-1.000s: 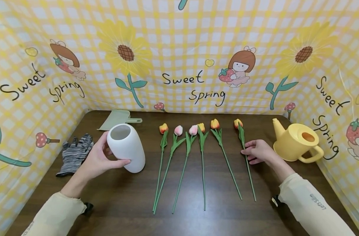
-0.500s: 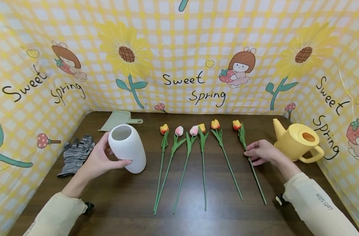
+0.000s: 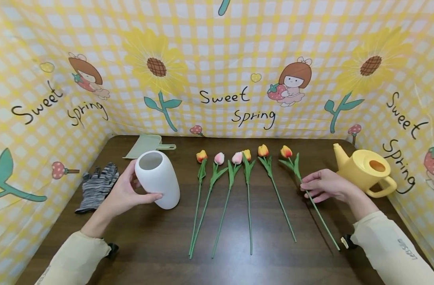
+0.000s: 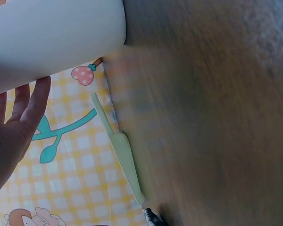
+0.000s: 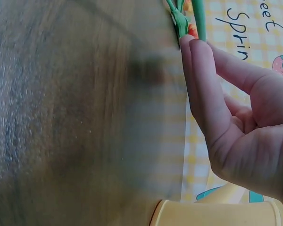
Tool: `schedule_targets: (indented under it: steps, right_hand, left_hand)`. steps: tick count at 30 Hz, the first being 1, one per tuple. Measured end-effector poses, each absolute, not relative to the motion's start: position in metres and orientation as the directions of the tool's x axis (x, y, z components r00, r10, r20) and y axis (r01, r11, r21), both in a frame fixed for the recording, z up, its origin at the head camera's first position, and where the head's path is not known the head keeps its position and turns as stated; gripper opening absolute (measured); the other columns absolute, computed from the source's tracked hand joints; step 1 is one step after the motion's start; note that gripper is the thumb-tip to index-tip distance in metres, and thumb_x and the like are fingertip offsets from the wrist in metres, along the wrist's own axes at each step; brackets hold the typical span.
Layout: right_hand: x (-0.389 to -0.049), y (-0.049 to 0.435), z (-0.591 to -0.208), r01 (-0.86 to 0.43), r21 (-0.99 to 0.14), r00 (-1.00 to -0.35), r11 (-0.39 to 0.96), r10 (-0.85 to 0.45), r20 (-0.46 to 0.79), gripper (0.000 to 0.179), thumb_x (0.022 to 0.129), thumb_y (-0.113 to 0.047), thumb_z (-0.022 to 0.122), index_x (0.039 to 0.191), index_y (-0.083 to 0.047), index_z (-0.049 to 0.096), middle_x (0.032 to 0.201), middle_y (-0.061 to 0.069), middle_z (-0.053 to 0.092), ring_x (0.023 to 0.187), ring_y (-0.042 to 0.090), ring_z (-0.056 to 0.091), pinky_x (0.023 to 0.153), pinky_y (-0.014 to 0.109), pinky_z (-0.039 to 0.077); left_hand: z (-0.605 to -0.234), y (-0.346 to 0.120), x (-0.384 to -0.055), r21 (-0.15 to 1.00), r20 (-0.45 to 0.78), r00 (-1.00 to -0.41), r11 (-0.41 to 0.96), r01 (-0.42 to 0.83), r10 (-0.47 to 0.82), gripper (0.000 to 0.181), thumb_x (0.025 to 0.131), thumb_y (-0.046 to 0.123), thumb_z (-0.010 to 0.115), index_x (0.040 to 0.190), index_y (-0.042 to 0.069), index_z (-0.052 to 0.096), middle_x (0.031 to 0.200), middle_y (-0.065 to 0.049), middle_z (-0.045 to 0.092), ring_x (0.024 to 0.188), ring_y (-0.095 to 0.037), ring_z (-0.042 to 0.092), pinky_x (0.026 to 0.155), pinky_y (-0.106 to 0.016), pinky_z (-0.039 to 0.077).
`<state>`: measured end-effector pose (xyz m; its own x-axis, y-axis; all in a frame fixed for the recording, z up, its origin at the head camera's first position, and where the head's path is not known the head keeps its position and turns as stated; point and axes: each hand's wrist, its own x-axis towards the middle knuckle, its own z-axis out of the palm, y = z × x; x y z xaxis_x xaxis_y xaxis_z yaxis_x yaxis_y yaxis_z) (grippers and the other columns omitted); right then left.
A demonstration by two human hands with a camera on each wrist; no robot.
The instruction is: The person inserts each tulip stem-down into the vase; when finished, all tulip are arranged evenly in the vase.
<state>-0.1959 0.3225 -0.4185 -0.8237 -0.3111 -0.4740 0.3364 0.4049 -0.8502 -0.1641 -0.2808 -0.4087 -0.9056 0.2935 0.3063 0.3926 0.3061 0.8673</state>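
My left hand (image 3: 122, 194) grips a white vase (image 3: 161, 186), thumb on its near side and fingers round the far side. The vase leans a little, its open mouth showing; whether its base touches the table cannot be told. In the left wrist view the fingertips lie against the vase wall (image 4: 61, 40). Between thumb and fingers, my right hand (image 3: 327, 186) pinches the green stem of an orange-yellow tulip (image 3: 286, 151). That stem slants toward the near right, with its shadow beside it. In the right wrist view the fingertips meet on the stem (image 5: 199, 19).
Several more tulips, pink (image 3: 219, 158) and orange-yellow (image 3: 263, 150), lie side by side on the brown table (image 3: 149, 253). A yellow watering can (image 3: 363, 172) stands right of my right hand. Beyond the vase are a pale green dustpan (image 3: 143, 145) and a striped glove (image 3: 97, 188).
My right hand has shifted slightly right with the tulip; its stem end has swung right and seems lifted, and the flower has turned. The left hand still holds the vase in place.
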Motion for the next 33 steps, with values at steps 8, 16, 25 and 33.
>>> schedule_targets:
  steps: [8,16,25,33]
  right_hand:
    - [-0.198,0.317,-0.414,0.330,-0.870,-0.804,0.366,-0.374,-0.462,0.052,0.103,-0.014,0.060,0.140,0.017,0.041,0.120,0.019,0.069,0.098,0.026,0.072,0.076,0.041,0.062]
    - [-0.200,0.306,-0.400,0.332,-0.913,-0.780,0.237,-0.476,-0.407,0.036,0.105,-0.009,0.054,0.132,0.012,0.044,0.116,0.013,0.071,0.100,0.023,0.072,0.078,0.040,0.061]
    - [-0.200,0.291,-0.395,0.358,-0.931,-0.735,0.064,-0.596,-0.324,0.008,0.105,-0.003,0.052,0.108,-0.008,0.058,0.111,0.011,0.072,0.100,0.023,0.072,0.081,0.038,0.061]
    - [-0.204,0.270,-0.389,0.339,-0.928,-0.721,-0.157,-0.676,-0.149,0.026,0.106,0.004,0.043,0.106,-0.007,0.066,0.108,0.011,0.075,0.100,0.024,0.073,0.089,0.042,0.058]
  left_hand:
    - [-0.413,-0.283,-0.160,0.873,0.290,-0.912,0.310,0.376,0.289,0.099,0.067,-0.004,0.093,0.147,0.018,0.040,0.132,-0.006,0.055,0.106,-0.024,0.066,0.083,-0.030,0.058]
    - [-0.412,-0.284,-0.163,0.870,0.297,-0.910,0.310,0.383,0.290,0.100,0.066,-0.004,0.094,0.148,0.019,0.041,0.134,-0.006,0.055,0.108,-0.024,0.065,0.084,-0.030,0.058]
    - [-0.411,-0.283,-0.165,0.868,0.302,-0.907,0.307,0.389,0.295,0.099,0.066,-0.005,0.093,0.147,0.017,0.041,0.133,-0.006,0.055,0.108,-0.022,0.065,0.084,-0.028,0.057]
    - [-0.409,-0.282,-0.166,0.871,0.301,-0.905,0.299,0.390,0.302,0.099,0.066,-0.007,0.092,0.148,0.016,0.041,0.133,-0.007,0.055,0.107,-0.021,0.065,0.083,-0.028,0.058]
